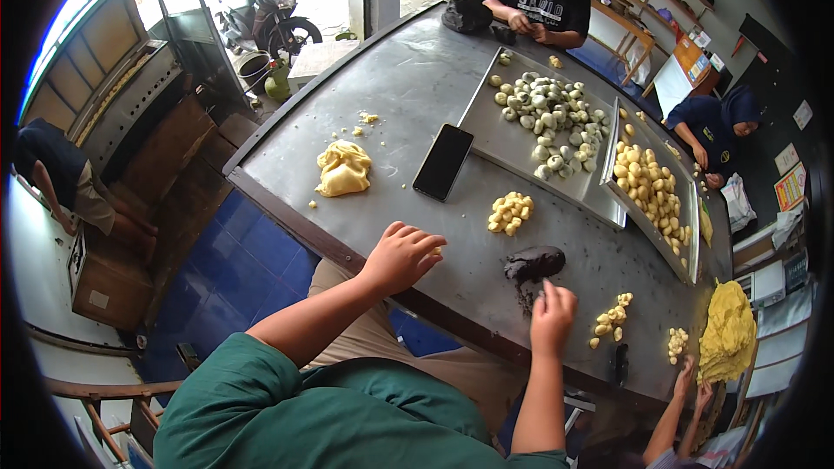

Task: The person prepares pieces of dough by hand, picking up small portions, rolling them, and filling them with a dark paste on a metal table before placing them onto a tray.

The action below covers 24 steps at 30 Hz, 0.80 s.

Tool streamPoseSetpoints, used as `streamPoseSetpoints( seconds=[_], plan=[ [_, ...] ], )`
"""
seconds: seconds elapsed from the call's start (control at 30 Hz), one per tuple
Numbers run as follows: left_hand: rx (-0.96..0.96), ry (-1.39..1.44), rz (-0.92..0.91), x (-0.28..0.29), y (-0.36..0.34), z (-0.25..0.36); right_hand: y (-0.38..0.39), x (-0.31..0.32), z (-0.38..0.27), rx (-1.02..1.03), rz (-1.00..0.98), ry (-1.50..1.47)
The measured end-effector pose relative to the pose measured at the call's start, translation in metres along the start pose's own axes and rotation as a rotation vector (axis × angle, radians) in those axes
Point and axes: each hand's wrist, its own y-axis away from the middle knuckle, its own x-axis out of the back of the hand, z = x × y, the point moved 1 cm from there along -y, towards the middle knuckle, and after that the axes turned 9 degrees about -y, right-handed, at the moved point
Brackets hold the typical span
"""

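Observation:
My left hand (pixel 402 258) is over the near edge of the metal table, fingers curled together. A pale yellow bit, perhaps dough, shows at its fingertips. My right hand (pixel 553 317) is closed in a pinch just in front of a black dough lump (pixel 536 261) with dark crumbs; whatever its fingers hold is too small to make out. Beyond the black lump is a pile of small yellow dough pieces (pixel 510 213). A smooth yellow dough mound (pixel 343 168) lies farther left, and a black phone (pixel 444 162) rests between that mound and the trays.
One metal tray (pixel 486 126) carries greyish dough balls; an overlapping tray (pixel 647 227) carries yellow ones. Small dough pieces (pixel 611 321) and a large crumbly yellow mound (pixel 728 330) lie at right. Co-workers stand at the far side (pixel 546 0) and right (pixel 717 135); another's hands (pixel 686 378) reach in nearby.

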Motion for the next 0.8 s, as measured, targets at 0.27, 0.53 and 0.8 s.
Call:
streamPoseSetpoints(
  seconds=[0.27,0.53,0.8],
  plan=[
    [0.027,-0.048,0.007,0.000,-0.004,0.001,0.020,0.000,-0.019,-0.105,-0.141,-0.072],
    [-0.030,-0.025,0.111,-0.005,-0.004,0.002,0.004,-0.020,-0.031,-0.007,-0.151,0.049],
    [0.058,0.006,-0.049,-0.002,-0.005,0.002,0.036,0.000,-0.006,-0.226,-0.012,-0.013]
  ],
)
